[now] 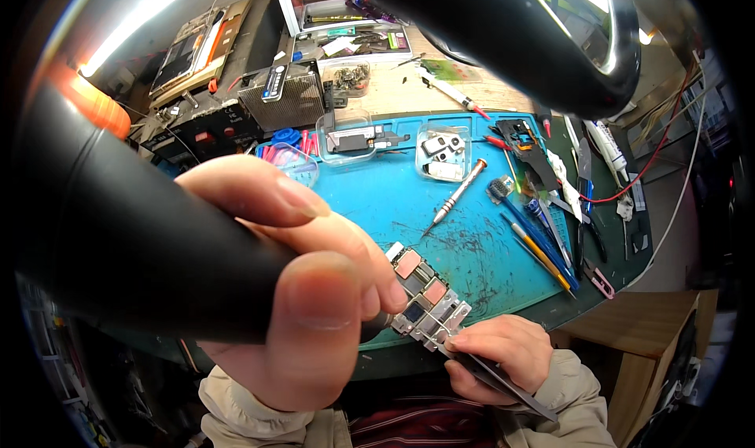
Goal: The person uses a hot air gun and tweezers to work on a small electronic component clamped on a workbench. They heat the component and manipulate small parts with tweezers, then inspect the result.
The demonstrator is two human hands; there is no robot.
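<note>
A thick black cylindrical tool (165, 243), which looks like a hot-air handpiece, comes in large from the left. My left hand (322, 306) is closed around it, thumb nearest to me, and the tool's narrow dark end sits beside a phone circuit board (429, 294). Pinkish pads and silver shields cover the board, which lies tilted at the mat's near edge. My right hand (507, 353) is closed on dark metal tweezers (507, 389). Their tips reach the board's near right end; whether they grip a part is too small to tell.
On the blue mat (370, 204) lies a screwdriver (456, 196). Small clear boxes of parts (444, 153) line its far edge. Brushes (543, 239) and pliers (590, 232) lie at right. A black curved arm (519, 31) hangs overhead. Finned metal equipment (283, 98) stands at back left.
</note>
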